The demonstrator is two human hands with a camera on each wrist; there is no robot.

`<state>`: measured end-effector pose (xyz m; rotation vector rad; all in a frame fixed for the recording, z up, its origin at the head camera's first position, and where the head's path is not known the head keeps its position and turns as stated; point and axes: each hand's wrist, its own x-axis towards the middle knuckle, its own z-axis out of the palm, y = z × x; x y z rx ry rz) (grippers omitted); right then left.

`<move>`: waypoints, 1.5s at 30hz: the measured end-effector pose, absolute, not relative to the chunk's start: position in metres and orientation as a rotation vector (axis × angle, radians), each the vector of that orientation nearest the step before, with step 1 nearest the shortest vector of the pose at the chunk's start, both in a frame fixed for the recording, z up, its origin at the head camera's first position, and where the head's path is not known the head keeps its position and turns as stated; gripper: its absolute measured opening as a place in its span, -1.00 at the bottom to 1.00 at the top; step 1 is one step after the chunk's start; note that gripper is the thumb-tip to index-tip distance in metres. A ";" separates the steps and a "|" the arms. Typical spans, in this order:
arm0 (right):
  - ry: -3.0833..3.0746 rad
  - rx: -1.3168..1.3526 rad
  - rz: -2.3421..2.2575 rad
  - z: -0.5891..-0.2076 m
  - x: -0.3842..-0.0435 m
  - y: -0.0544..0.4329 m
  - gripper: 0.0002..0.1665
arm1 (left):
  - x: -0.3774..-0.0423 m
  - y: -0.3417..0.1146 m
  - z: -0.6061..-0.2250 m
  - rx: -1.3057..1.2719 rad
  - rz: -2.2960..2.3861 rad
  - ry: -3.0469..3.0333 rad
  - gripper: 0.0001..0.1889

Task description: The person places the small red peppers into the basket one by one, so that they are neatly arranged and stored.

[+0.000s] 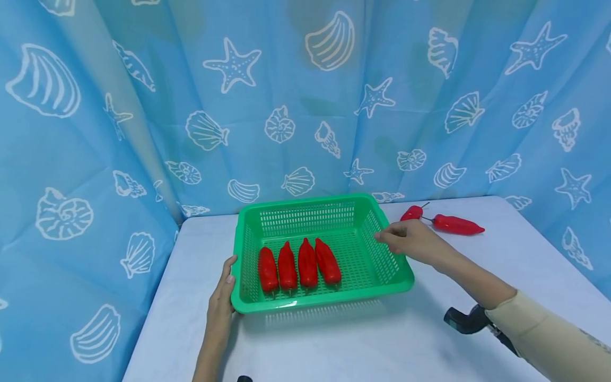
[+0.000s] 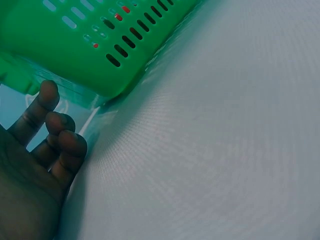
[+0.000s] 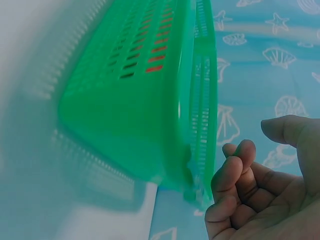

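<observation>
A green basket (image 1: 382, 289) sits around the middle of the white worktop (image 1: 172, 329). Four red peppers (image 1: 307, 265) lie side by side in its left and middle part, stems towards the near wall and narrower ends towards the far side; the rightmost slants, its far end leaning left. The right part of the basket floor is bare.

The left hand (image 1: 220, 300) is at the basket's left side, fingertips against the rim. The left wrist view shows its fingers loosely bent and slightly apart, below the rim.

The right hand (image 1: 409, 240) hovers over the basket's right rim, holding nothing. Its fingers are loosely curled, with the thumb well apart from them in the right wrist view.

At the far right of the worktop, beyond the right hand, are two more red peppers: a partly hidden pepper (image 1: 411, 213) just behind the hand, and a whole pepper (image 1: 458, 225) to its right, stem pointing left.

A black object (image 1: 462, 321) shows beside the pale right sleeve (image 1: 539, 329), partly covered by it. A blue curtain (image 1: 281, 63) with white shells and starfish hangs along the far and left sides.
</observation>
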<state>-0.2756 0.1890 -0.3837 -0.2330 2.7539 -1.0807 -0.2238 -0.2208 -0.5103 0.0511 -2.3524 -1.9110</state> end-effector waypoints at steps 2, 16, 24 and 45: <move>2.774 -0.225 -1.069 -0.385 -0.276 0.195 -0.37 | -0.223 -0.221 -0.510 0.048 -1.914 -2.349 -0.47; 2.846 -0.115 -1.053 -0.403 -0.290 0.231 -0.50 | -0.223 -0.221 -0.511 0.020 -1.934 -2.338 -0.47; 2.856 -0.029 -1.011 -0.418 -0.298 0.251 -0.45 | -0.223 -0.222 -0.511 0.036 -1.935 -2.343 -0.47; 2.851 0.146 -0.977 -0.459 -0.316 0.299 -0.33 | -0.221 -0.220 -0.507 0.064 -1.921 -2.371 -0.45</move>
